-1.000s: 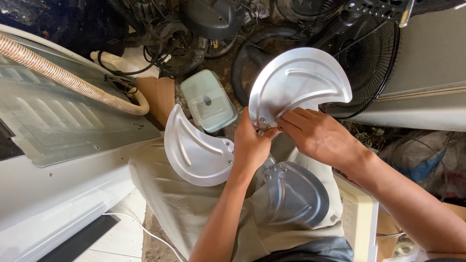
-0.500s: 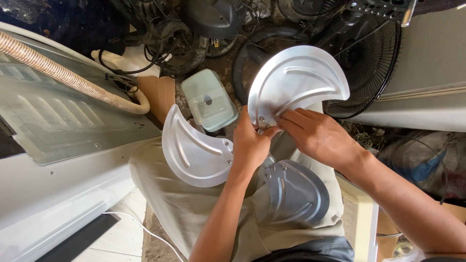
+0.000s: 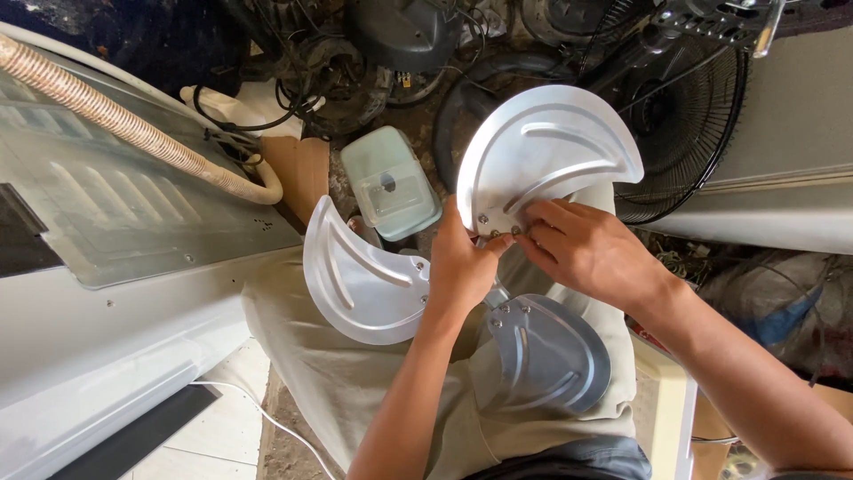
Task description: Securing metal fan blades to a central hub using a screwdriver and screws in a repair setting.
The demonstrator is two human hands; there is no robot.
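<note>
Little has shifted in the past second — left hand (image 3: 462,267) and right hand (image 3: 582,249) still pinch the upper fan blade (image 3: 542,151) at its screwed root, fastening evidently unfinished.

1. We see a metal fan with three curved silver blades, resting over the lap and tilted toward us.
2. The upper blade (image 3: 546,151) stands raised, broad and crescent-shaped, with pressed ribs and small screws (image 3: 498,231) at its narrow base.
3. The left blade (image 3: 360,276) spreads out sideways, pale and shiny, its hollow face up.
4. The lower blade (image 3: 551,351) lies in shadow against the beige trousers, with screw heads near its root.
5. All three meet at a middle hub, mostly hidden.
</note>
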